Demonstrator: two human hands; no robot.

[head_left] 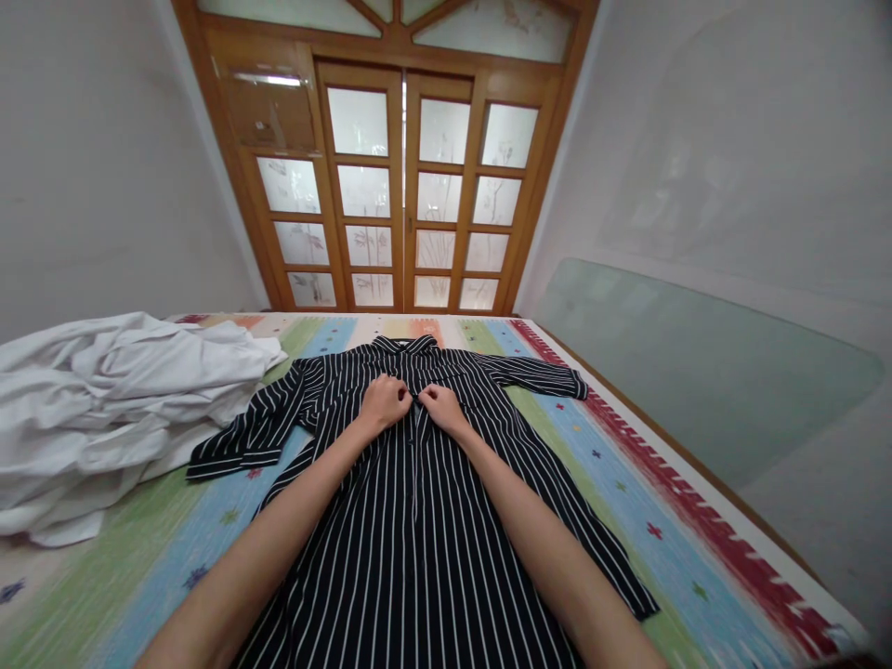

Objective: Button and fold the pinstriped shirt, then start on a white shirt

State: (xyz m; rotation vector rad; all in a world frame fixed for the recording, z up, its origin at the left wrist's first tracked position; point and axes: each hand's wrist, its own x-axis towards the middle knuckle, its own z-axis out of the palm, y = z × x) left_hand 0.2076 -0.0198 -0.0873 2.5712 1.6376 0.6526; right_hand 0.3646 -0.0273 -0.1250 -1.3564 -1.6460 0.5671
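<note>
A black shirt with white stripes (418,539) lies spread flat, front side up, with its collar at the far end and both sleeves out to the sides. My left hand (386,404) pinches the shirt's front placket at chest height. Just across the centre line, my right hand (443,409) grips the other side of the placket with curled fingers. A small gap separates the two hands. Whatever button or edge sits between the fingertips is too small to make out.
Under the shirt is a bed cover (620,483) with coloured stripes and small flower shapes. A heap of white cloth (118,409) lies at the left. Wooden doors with glass panes (404,186) stand beyond the bed, and a wall (753,186) runs along the right.
</note>
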